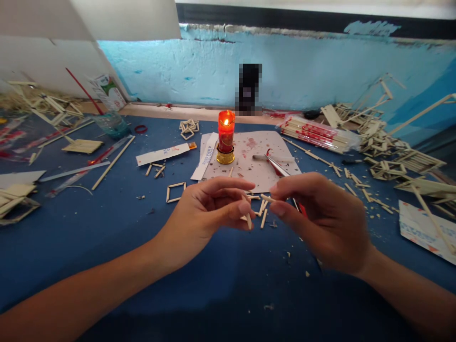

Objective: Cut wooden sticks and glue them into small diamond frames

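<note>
My left hand (208,209) pinches a short pale wooden stick (248,219) that points down from its fingertips. My right hand (320,221) pinches another short stick (266,198) at its thumb and forefinger, level with the left one; the two stick ends nearly meet. Both hands hover above the blue table (107,237), over a few loose cut sticks (262,216). Just behind them a lit red candle (225,137) stands in a gold base on a stained white paper (256,161). Metal tweezers (272,162) lie on that paper.
A small stick square (175,192) lies left of my hands. A pack of chopsticks (317,135) and piles of stick frames (388,152) fill the right side. A glass (111,124), long sticks and more frames sit at the left. A blue wall runs behind.
</note>
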`<move>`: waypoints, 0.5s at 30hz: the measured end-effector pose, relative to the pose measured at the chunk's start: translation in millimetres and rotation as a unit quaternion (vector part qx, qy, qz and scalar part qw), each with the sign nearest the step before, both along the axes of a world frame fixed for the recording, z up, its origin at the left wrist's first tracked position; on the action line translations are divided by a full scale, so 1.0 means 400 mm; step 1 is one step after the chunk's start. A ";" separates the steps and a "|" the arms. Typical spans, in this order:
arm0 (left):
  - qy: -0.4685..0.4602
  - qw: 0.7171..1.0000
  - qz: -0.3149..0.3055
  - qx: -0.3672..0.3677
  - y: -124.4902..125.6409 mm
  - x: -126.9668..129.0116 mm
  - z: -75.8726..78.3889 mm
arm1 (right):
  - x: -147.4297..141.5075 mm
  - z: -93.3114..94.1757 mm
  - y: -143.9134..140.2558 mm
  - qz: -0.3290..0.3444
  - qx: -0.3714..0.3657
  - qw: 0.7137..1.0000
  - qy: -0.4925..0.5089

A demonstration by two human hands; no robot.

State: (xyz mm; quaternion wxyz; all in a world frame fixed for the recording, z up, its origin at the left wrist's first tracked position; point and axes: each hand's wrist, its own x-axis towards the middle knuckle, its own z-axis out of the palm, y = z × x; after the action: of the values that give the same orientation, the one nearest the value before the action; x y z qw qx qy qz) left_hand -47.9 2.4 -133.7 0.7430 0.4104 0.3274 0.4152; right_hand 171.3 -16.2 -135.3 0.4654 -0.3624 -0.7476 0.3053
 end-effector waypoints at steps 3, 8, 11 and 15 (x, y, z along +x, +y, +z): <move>-0.008 1.000 0.012 -0.028 0.004 0.002 -0.004 | -0.002 -0.002 -0.003 0.077 -0.009 0.996 0.054; -0.007 0.999 -0.009 -0.038 0.006 0.007 -0.012 | -0.021 0.008 -0.014 0.133 -0.118 0.971 0.163; 0.011 0.999 -0.030 -0.015 0.006 0.008 -0.012 | -0.027 0.012 -0.017 0.145 -0.160 0.951 0.223; 0.045 0.997 -0.041 0.050 -0.001 0.004 -0.004 | -0.027 0.012 -0.014 0.166 -0.187 0.929 0.273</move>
State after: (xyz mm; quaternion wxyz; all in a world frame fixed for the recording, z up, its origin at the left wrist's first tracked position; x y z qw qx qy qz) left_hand -46.3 2.2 -135.1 0.7226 0.4779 0.3222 0.3816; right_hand 160.5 -21.9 -130.4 0.5181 -0.2164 -0.5708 0.5990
